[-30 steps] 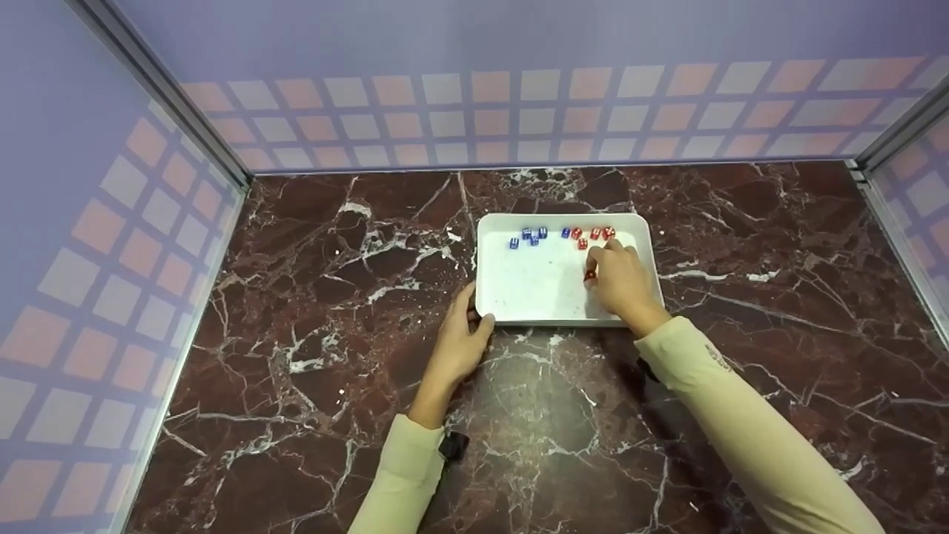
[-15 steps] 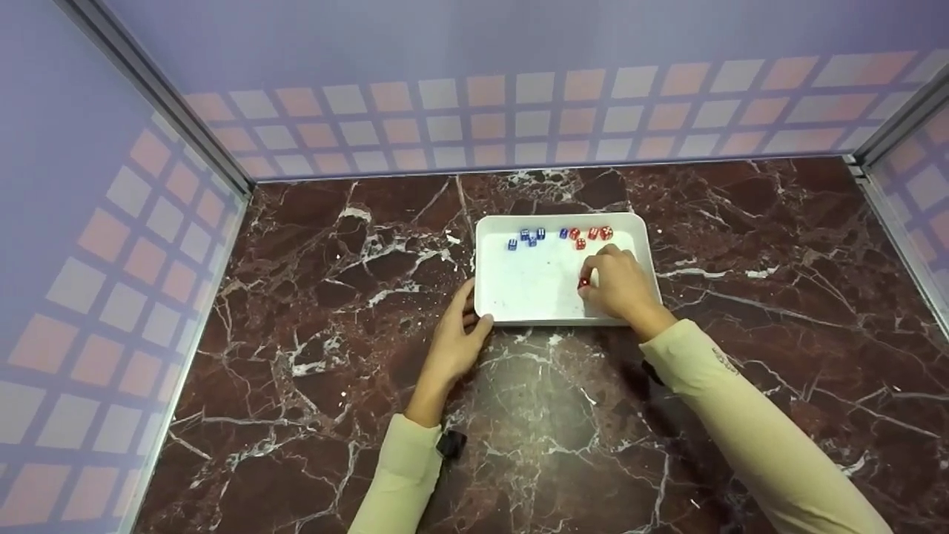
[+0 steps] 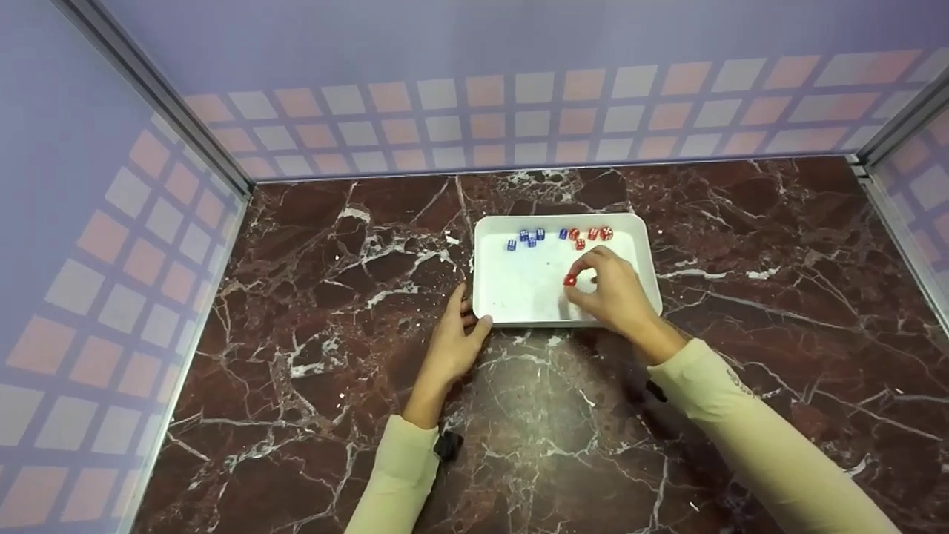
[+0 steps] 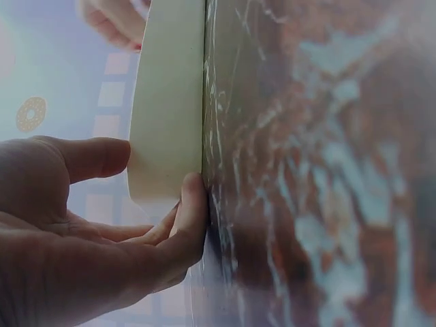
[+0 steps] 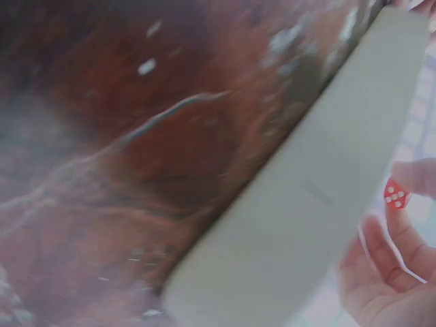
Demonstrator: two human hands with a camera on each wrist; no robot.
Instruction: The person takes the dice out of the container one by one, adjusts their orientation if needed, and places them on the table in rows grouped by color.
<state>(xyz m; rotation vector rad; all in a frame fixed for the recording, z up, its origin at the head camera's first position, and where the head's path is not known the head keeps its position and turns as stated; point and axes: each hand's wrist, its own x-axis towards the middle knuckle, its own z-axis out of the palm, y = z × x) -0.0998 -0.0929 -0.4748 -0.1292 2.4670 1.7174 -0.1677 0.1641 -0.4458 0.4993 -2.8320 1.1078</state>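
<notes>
A red die [image 3: 569,280] is pinched between the thumb and forefinger of my right hand [image 3: 619,293], held over the white tray [image 3: 519,297]. The right wrist view shows white pips on the red die [image 5: 396,194] at the fingertips. My left hand [image 3: 454,343] holds the tray's near left corner. In the left wrist view its thumb [image 4: 102,157] touches the rim and its curled fingers [image 4: 187,225] meet the lower side wall. Along the tray's far side lie several blue dice [image 3: 524,236] on the left and several red dice [image 3: 593,233] on the right.
One blue die [image 3: 563,233] sits right beside the red ones. The tray stands on a dark red marbled tabletop [image 3: 356,297]. Purple panels [image 3: 415,44] with pink and white squares enclose the back and sides.
My right hand has moved left with the red die, toward the tray's middle, and the die shows more clearly. My left hand stays at the corner.
</notes>
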